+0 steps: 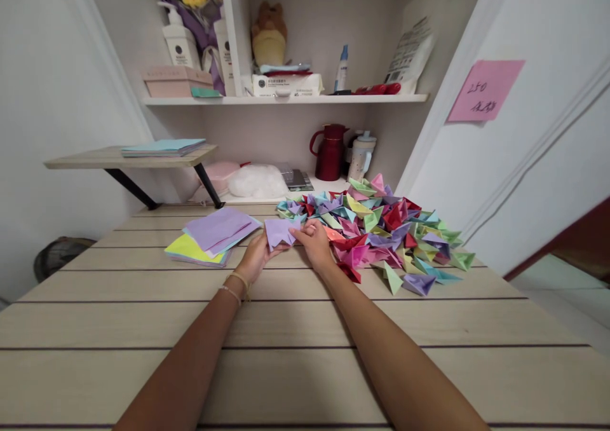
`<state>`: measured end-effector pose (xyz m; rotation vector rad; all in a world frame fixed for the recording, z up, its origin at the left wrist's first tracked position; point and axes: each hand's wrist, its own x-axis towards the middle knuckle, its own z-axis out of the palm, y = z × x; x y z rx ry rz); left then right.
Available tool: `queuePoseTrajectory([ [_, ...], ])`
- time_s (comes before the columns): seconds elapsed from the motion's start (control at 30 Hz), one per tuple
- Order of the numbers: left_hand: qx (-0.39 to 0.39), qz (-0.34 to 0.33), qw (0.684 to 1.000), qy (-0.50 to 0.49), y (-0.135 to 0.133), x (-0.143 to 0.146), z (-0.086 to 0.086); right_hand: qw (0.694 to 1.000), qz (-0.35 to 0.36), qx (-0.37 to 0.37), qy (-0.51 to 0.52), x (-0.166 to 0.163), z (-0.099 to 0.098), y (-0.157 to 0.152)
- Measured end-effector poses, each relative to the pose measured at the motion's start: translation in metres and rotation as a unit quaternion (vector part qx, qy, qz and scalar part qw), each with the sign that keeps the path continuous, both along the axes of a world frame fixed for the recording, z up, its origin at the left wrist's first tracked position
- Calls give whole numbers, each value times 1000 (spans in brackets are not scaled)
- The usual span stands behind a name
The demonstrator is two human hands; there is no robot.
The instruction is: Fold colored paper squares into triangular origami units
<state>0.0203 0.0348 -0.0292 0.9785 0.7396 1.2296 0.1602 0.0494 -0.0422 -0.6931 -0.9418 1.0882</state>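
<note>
A folded purple paper piece [279,232] rests on the wooden table [286,355], held from both sides. My left hand [254,257] grips its left lower edge with fingers closed on it. My right hand [314,240] pinches its right edge. Just right of my right hand spreads a big pile of folded paper boats [381,234] in purple, green, pink, red and blue. To the left of my left hand lies a stack of flat coloured paper sheets [210,237], purple on top and yellow beneath.
A small side shelf [119,158] with blue sheets juts out at the left. Behind the table stand a red jug [330,151], a white kettle [361,154] and a plastic bag. A pink note [483,89] sticks on the right wall.
</note>
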Motion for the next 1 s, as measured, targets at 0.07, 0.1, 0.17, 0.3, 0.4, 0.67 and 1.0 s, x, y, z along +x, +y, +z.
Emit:
queuePoseTrajectory([
  [0.07,7,11,1000,1,-1,1,-1,1000,14,9,-18,1,0,1],
  [0.1,9,17,1000,0,-2,1,-1,999,27,11,-31,1,-1,1],
  [0.17,12,28,1000,-3,-2,1,-2,997,50,10,-54,2,-1,2],
  [0.3,13,36,999,-8,1,0,-3,995,63,2,-72,3,-3,2],
  [0.4,12,27,999,-25,3,-2,-3,996,41,-3,-77,3,-3,2],
  [0.67,40,11,999,12,-4,-1,1,994,-54,-14,-95,6,0,1],
  [1.0,77,146,986,33,2,-3,0,994,-25,-31,-103,6,-4,5],
])
